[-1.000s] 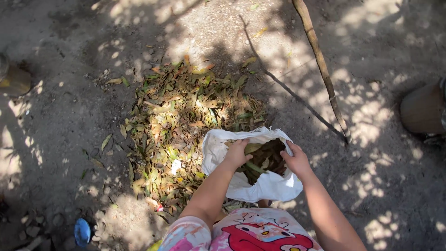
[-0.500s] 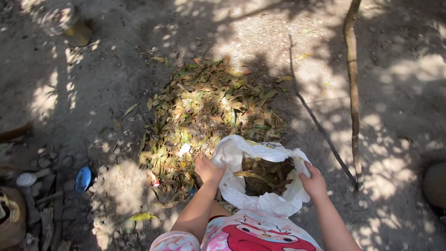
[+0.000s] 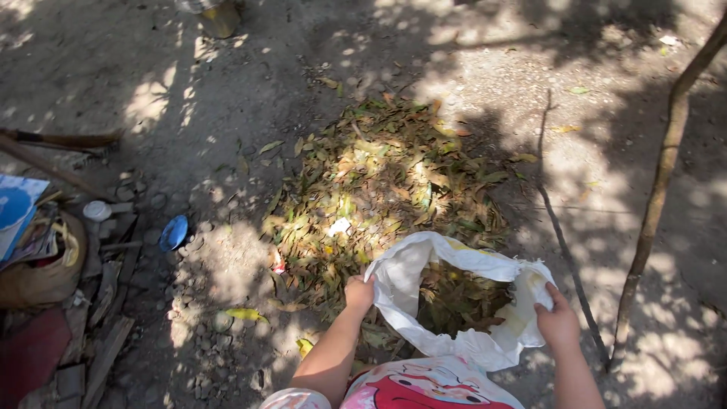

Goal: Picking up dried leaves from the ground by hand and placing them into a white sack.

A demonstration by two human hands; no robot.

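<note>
2 hands hold 1 white sack [image 3: 409, 280] open on the dirt ground [image 3: 227, 136]: the left hand [image 3: 359, 292] and right hand [image 3: 558, 324] each have fingers clamped on its rim. Between them, leaves lie inside. Just beyond the fingers lies 1 leaf pile [image 3: 386, 182]; right of them, 1 stick [image 3: 659, 189].
</note>
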